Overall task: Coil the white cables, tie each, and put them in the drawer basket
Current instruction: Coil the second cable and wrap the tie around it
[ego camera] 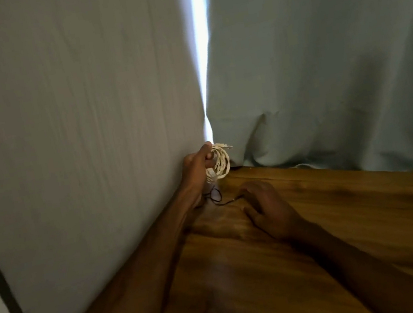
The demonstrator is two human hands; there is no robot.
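My left hand (pixel 198 169) grips a coiled white cable (pixel 220 165) and holds it above the far end of the wooden table (pixel 318 219), close to the curtain. One plug end sticks out at the top right of the coil. Below the coil a thin black tie (pixel 215 195) lies on the wood in a loose loop. My right hand (pixel 267 206) rests palm down on the table just right of that tie, its fingertips at the tie's end. The drawer basket is out of view.
Pale green curtains (pixel 319 57) hang behind and to the left of the table, with a bright gap of daylight (pixel 203 48) between them. A dark frame edge (pixel 1 283) runs down the far left. Bare wood spreads to the right and toward me.
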